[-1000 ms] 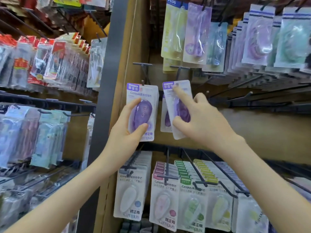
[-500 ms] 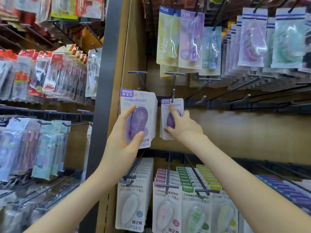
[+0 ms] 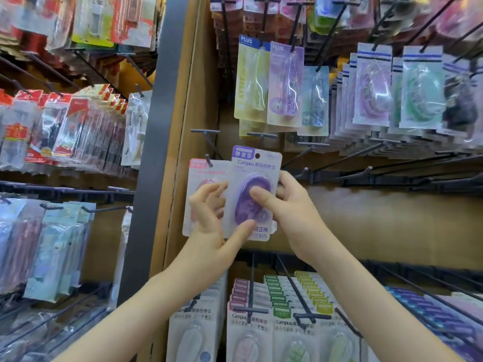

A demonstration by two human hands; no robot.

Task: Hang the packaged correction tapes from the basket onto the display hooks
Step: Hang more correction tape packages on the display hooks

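A: Where is the purple correction tape pack?
B: Up in front of the wooden back board, at the middle row of the rack. It stands straight up. The little hole at its top has no hook in it.
A: Who has it?
B: The right hand does. Its thumb is pushed on the clear purple bubble at the front, and its fingers are curled round the right edge to the back, so it is pinching the pack.
A: And the left hand?
B: It is just below and to the left. Its thumb tip touches the low part of the purple pack. Its fingers are bent and spread apart, and they grip nothing.
A: What is behind those fingers?
B: A pink pack. It hangs on a dark hook whose tip pokes out near the top. The purple pack covers its right side. I cannot tell if the left fingers touch it.
A: What else is near?
B: Bare hooks stick out to the right of the hands. Below the arms hang rows of white packs with pink, green and yellow tops. Above hang long packs marked PLUS. A grey post stands at the left — more blurry packs hang past it.
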